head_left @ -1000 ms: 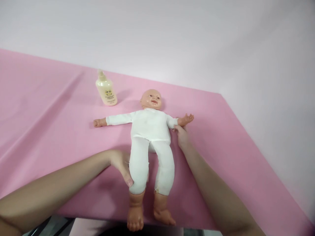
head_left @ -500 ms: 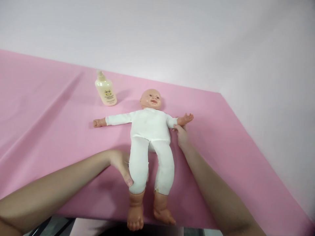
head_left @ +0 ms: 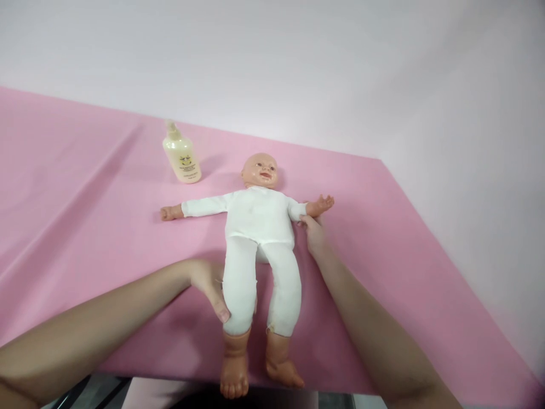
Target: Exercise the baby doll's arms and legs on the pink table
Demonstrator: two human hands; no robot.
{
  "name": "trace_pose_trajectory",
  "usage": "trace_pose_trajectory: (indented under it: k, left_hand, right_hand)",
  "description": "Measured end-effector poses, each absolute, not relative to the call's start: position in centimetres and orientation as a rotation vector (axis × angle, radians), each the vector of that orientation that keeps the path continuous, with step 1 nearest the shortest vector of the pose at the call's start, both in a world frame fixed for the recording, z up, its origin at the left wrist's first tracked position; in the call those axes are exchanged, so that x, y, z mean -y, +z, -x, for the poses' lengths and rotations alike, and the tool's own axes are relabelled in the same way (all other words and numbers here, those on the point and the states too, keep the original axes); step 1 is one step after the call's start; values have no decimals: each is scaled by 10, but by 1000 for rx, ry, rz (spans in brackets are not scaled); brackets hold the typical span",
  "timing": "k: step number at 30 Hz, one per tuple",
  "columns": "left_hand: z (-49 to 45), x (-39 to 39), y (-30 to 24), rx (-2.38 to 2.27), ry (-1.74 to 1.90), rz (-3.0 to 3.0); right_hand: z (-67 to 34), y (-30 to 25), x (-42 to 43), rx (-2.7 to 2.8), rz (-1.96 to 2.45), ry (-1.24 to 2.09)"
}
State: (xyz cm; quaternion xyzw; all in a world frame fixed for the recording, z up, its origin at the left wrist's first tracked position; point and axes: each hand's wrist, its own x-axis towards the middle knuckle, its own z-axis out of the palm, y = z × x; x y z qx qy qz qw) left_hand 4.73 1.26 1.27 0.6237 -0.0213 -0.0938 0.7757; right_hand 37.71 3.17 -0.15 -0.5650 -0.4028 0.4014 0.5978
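A baby doll [head_left: 259,216] with a white cloth body lies on its back, arms spread and feet toward me. My left hand [head_left: 210,287] is wrapped round the doll's leg on the left, thumb on the outer side near the knee; most of the fingers are hidden behind the leg. With thumb and fingers, my right hand [head_left: 313,230] grips the doll's arm on the right, just below the plastic wrist. The doll's other arm lies stretched out to the left, untouched.
A pale yellow pump bottle [head_left: 183,159] stands upright left of the doll's head. Pink cloth [head_left: 106,227] covers the table, with a raised fold on the left. The table's near edge lies under the doll's feet, and a white wall [head_left: 272,68] rises behind.
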Motion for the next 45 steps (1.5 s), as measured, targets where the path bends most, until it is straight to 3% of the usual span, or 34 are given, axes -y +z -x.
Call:
trace_pose_trajectory:
  k: [45]
  left_hand:
    - [-50,-11,24,45,-173,-1303]
  right_hand:
    - [-381,-13,-38,933,1261,919]
